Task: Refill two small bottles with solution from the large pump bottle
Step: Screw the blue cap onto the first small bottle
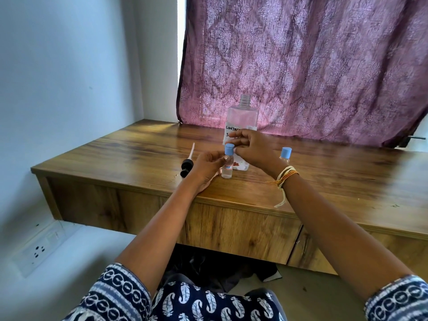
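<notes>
- The large bottle [242, 121] is standing open at the back of the desk [129, 158], its pump [187, 166] lying off to the 9 o'clock side, so the uncapping step looks done.
- The near small bottle [227, 166] is standing upright just in front of the large one, holding clear liquid up to about its shoulder; its filling seems finished, as far as can be judged.
- The left hand [208, 166] is gripping this bottle's body with fingertips curled around it, heel resting on the desk.
- The right hand [251, 147] is pinching the blue cap [229, 149] with thumb and fingers, other fingers lifted; whether it is tightening or loosening, I cannot tell.
- The second small bottle [285, 155] is standing at 3 o'clock of the hands, capped in blue, partly hidden by the right wrist; its liquid level is not readable.
- Likely remaining: settling this cap, dealing with the second bottle if unfilled, and putting the pump back.
- Both small bottles are looking clear, slim and light, with smooth round caps; the near one is wearing a small label.
</notes>
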A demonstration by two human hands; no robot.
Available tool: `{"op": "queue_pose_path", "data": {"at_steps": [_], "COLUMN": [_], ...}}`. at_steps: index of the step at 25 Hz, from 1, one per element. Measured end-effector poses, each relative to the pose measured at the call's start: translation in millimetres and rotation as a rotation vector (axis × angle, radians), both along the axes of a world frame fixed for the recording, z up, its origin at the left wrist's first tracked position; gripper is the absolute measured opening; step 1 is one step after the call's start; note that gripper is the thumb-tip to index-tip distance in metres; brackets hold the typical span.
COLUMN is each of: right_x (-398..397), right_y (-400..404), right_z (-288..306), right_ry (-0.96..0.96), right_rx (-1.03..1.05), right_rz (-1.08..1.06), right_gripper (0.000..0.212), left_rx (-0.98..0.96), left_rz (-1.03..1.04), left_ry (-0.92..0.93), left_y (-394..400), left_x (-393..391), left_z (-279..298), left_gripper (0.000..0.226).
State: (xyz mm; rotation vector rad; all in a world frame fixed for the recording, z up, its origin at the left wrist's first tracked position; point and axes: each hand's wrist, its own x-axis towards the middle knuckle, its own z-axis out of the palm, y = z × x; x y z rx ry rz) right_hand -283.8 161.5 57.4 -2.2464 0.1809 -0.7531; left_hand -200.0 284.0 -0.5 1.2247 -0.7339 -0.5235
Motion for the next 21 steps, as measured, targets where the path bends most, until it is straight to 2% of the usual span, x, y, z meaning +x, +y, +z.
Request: {"op": "queue_pose_path", "data": {"at_steps": [3, 6, 10, 13, 17, 21], "right_x": [-0.1, -1.4, -2.8, -3.6, -5.9, -5.1], "right_y": [-2.0, -1.3, 1.1, 0.8, 1.5, 1.1], "right_z": [-0.5, -1.1, -2.4, -1.9, -1.6, -2.9], "right_ry": [-0.063, -0.024, -0.035, -0.081, -0.015, -0.051], "right_rx": [-0.057, 0.042, 0.057, 0.087, 0.183, 0.118], "right_rz": [-0.086, -0.009, -0.001, -0.034, 0.081, 0.012], "right_gripper": [0.033, 0.042, 0.041, 0.036, 0.043, 0.035], "left_rx": [-0.006, -0.008, 0.005, 0.012, 0.037, 0.031], "left_rz": [0.003, 0.005, 0.017, 0.034, 0.044, 0.039], "left_ry": [0.01, -0.004, -0.004, -0.017, -0.033, -0.038], "left_y": [-1.2, -0.3, 0.4, 0.3, 1.1, 1.1], "left_x": [-0.7, -2.5, -2.6, -3.1, -1.8, -2.1], "left_z": [0.2, 2.1, 3.0, 2.6, 1.1, 1.1], "left_gripper": [0.026, 0.014, 0.027, 0.027, 0.019, 0.019]}}
